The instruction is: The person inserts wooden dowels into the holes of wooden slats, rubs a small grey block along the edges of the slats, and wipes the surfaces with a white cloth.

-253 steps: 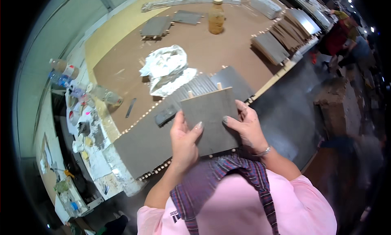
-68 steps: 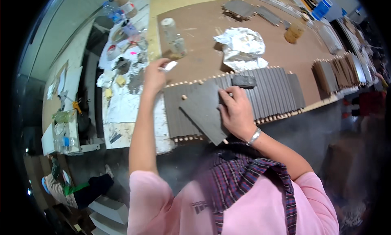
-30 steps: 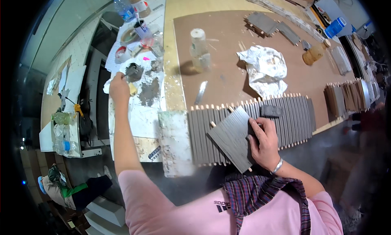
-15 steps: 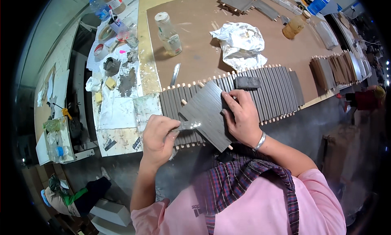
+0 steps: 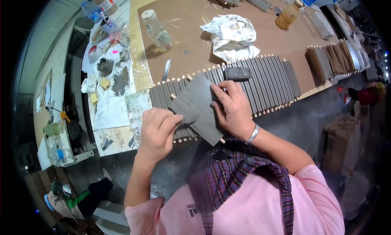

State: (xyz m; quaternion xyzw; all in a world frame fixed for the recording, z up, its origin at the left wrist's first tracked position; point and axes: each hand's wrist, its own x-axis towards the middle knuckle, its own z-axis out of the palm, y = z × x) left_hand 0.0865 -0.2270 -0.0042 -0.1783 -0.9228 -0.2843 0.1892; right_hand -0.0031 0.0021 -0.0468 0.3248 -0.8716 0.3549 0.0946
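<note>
My left hand [image 5: 158, 129] is closed on a thin, flat scraper blade [image 5: 190, 119], whose tip lies on the face of a grey wood-grain panel [image 5: 194, 97]. The panel is turned at a slant, with pale dowel pegs sticking out of its ends. Along its right edge, my right hand [image 5: 236, 112] grips it with thumb and fingers. Beneath lies a long row of similar grey panels [image 5: 271, 82] standing on edge, packed side by side, pegs showing at both ends. A dark grey block [image 5: 238, 73] rests on that row, just beyond my right hand.
Beyond the row lie a crumpled white cloth [image 5: 232, 35], a clear glass bottle [image 5: 157, 31], an amber bottle [image 5: 289, 15] and a knife blade [image 5: 166, 70]. Stained paper [image 5: 116, 112] with tubs covers the left side. More panels [image 5: 330, 61] stand right. Another person [image 5: 77, 198] is lower left.
The whole view has shifted, so the table things sit a little further left and up. The blade in my left hand is tilted differently against the panel; my right hand keeps its grip.
</note>
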